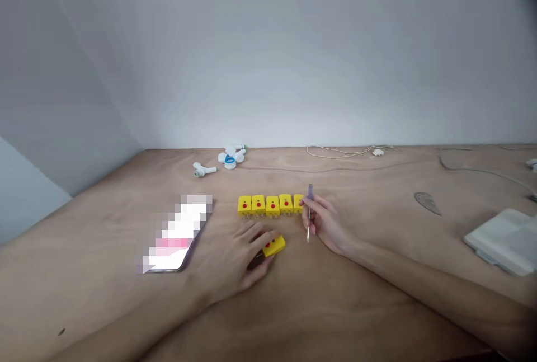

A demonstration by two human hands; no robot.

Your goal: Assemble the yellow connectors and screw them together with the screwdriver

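Note:
Between the thumb and fingers of my left hand (247,253) is a yellow plug (276,246) with a red dot, lying low over the wooden table. My right hand (325,219) grips a screwdriver (309,219) with a clear purplish handle; its thin metal shaft points down toward the table, apart from the held plug. Beyond both hands stands a row of several yellow plugs (272,205), each with a red dot and metal pins facing me. The rightmost plug (297,202) is partly covered by my right hand's fingers.
A phone (178,233) with a blurred screen lies left of my left hand. White plastic fittings (204,170) and a white cluster with a blue ring (230,159) sit farther back. A thin cord (335,154) runs near the wall. At right is a white case (505,241).

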